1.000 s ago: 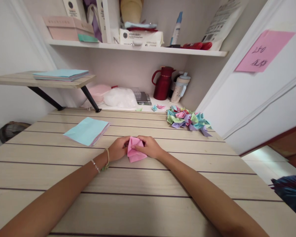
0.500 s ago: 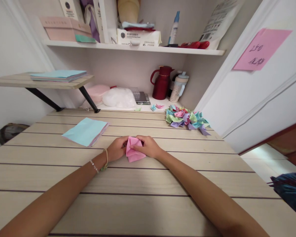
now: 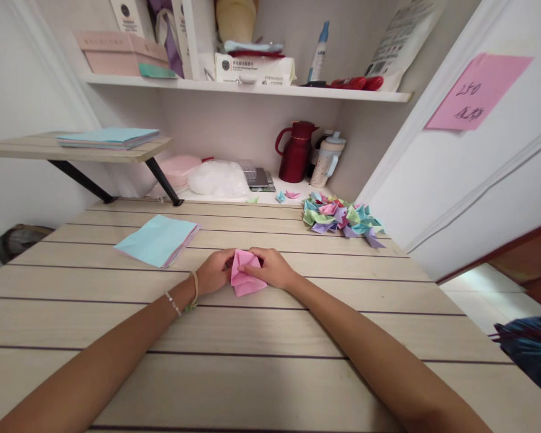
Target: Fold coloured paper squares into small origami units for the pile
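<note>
A partly folded piece of pink origami paper (image 3: 249,285) is held between my two hands above the middle of the slatted table. My left hand (image 3: 215,270) grips its left edge, the fingers curled behind it. On the other side my right hand (image 3: 273,269) pinches the sheet, its thumb lying across the front folds. Some fingertips of both hands are hidden behind the paper. To the left lies a stack of square paper (image 3: 157,239), light blue on top. A heap of small folded paper boats (image 3: 340,218) in several colours sits at the right rear.
A raised wooden shelf (image 3: 18,147) on black brackets carries another paper stack (image 3: 108,137). Behind the wooden table (image 3: 270,373) stand a red thermos jug (image 3: 293,153), a pale bottle (image 3: 327,159) and a white plastic bag (image 3: 219,178). Two small folded pieces lie near the back edge.
</note>
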